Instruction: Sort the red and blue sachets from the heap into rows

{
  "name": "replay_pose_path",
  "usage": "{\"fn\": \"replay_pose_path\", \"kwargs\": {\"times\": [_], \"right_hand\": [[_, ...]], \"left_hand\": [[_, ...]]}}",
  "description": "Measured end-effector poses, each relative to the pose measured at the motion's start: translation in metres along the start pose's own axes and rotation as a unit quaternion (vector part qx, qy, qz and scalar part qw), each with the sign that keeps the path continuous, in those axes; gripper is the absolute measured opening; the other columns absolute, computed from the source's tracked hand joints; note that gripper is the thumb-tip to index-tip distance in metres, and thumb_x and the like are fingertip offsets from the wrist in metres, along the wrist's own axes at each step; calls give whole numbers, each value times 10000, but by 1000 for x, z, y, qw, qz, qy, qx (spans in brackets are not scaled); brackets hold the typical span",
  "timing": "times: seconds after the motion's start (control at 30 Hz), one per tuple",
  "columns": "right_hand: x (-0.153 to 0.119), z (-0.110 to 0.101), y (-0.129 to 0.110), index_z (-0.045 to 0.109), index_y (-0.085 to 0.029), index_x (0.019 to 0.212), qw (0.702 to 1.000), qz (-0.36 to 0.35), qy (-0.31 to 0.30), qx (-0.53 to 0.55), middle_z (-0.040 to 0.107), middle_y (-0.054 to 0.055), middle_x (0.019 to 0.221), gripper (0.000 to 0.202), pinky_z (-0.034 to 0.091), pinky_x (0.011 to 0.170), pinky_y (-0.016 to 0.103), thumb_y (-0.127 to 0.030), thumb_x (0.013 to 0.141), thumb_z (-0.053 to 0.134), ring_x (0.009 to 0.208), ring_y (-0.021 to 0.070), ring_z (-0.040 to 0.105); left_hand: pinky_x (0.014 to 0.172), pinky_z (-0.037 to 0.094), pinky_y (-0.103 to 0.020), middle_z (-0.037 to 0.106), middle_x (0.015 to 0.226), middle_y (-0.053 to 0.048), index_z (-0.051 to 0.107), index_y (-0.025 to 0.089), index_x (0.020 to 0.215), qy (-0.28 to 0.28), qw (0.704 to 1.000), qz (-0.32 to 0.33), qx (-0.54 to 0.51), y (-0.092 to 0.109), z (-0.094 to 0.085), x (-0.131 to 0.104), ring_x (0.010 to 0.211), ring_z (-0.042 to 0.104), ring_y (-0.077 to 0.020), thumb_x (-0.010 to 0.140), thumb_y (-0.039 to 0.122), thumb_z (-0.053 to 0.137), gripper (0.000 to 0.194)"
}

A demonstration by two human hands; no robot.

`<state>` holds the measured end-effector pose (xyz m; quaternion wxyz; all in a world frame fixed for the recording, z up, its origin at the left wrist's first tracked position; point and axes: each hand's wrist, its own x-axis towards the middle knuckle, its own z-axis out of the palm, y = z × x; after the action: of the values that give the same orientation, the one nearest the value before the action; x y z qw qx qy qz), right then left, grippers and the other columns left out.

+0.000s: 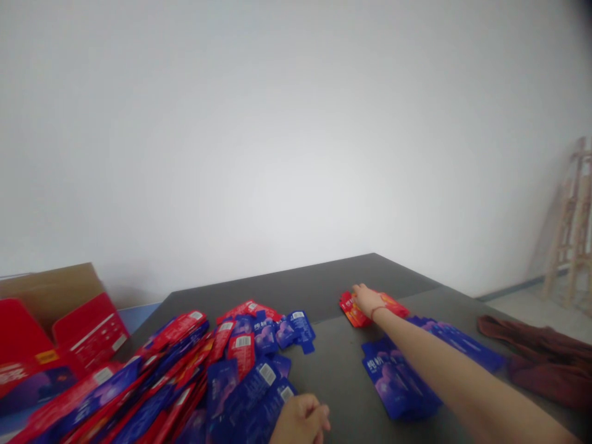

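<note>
My right hand [369,300] reaches across the table with its fingers bent down onto a red flat carton [354,313] in a small red pile; its fingertips are partly hidden. Under my right forearm lie blue flat cartons [393,382] in an overlapping stack, and more blue flat cartons [457,342] are fanned out beyond it. Close to the near edge, my left hand [300,420] is closed in a loose curl, with nothing visible in it. Beside it spreads a mixed heap of red and blue flat cartons [250,394].
At the left stands an open cardboard box [60,290], with red printed flaps [92,336] in front. A dark red cloth [546,364] rests at the right of the grey table [319,280]. Wooden easels [573,228] lean by the white wall [296,135].
</note>
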<state>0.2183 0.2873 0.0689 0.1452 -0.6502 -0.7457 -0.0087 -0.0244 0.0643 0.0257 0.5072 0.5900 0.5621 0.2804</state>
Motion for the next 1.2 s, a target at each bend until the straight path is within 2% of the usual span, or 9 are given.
{"fn": "replay_pose_path", "kwargs": {"times": [0.37,0.53,0.63,0.7,0.8,0.9,1.03,1.1,1.2], "right_hand": [[-12,8,-3,602,-151,1084,988,-94,-22,-124,592,80,1162,240,468,901,442,-314,914,558,1058,222,566],[-12,7,-5,582,-149,1134,987,-86,-32,-131,595,86,1154,291,499,856,420,-336,912,563,999,212,594],[-15,5,-9,593,-142,1103,987,-85,-29,-130,606,83,1122,287,492,856,414,-352,910,563,979,205,598],[-18,1,-12,614,-126,1051,987,-94,-19,-127,614,96,1093,264,466,874,425,-341,918,540,995,219,585],[-24,-6,-21,655,-88,964,987,-120,0,-111,610,175,1065,253,409,896,419,-248,928,462,1055,276,543],[-37,-14,-36,676,-88,948,983,-169,2,-77,609,199,1052,260,378,904,392,-183,899,439,1066,290,527],[-77,-19,-75,663,-178,1048,965,-261,-14,-5,630,95,1056,261,383,909,317,-211,889,459,1022,215,546],[-106,-19,-97,614,-218,1157,955,-291,-13,47,625,49,1104,308,390,917,261,-215,895,452,1037,168,548],[-148,-19,-123,536,-146,1262,918,-274,-6,286,587,91,1218,425,372,977,255,-183,839,515,1128,170,522]], "left_hand": [[378,217,-197,437,379,97,541,200,719,-2,1000,-26,-16,-4,5,-4,287,285,-64,762,614,481,421],[424,321,-228,520,502,50,541,206,767,33,996,7,87,11,-1,-14,385,409,-108,854,357,370,244],[765,446,-301,654,875,-50,609,193,844,138,941,115,287,33,-11,-26,838,600,-190,821,225,429,184],[944,387,-416,611,1143,-128,630,166,1038,176,885,85,422,43,-18,-34,1108,524,-291,776,210,511,291],[959,375,-533,529,1282,-228,538,92,1261,152,827,-20,541,44,-23,-40,1200,452,-387,721,246,597,565],[905,445,-497,567,1242,-226,509,72,1298,127,791,-45,597,31,-24,-40,1140,517,-356,701,180,603,614],[787,517,-365,629,1156,-190,524,76,1281,145,764,-34,627,24,-27,-38,1064,586,-285,744,28,468,542],[764,514,-341,665,1093,-167,536,92,1262,141,777,-40,613,32,-31,-38,1003,627,-262,774,9,416,510],[751,484,-317,707,1007,-115,577,149,1188,137,816,-34,561,52,-38,-40,911,670,-230,847,43,350,423]]}}
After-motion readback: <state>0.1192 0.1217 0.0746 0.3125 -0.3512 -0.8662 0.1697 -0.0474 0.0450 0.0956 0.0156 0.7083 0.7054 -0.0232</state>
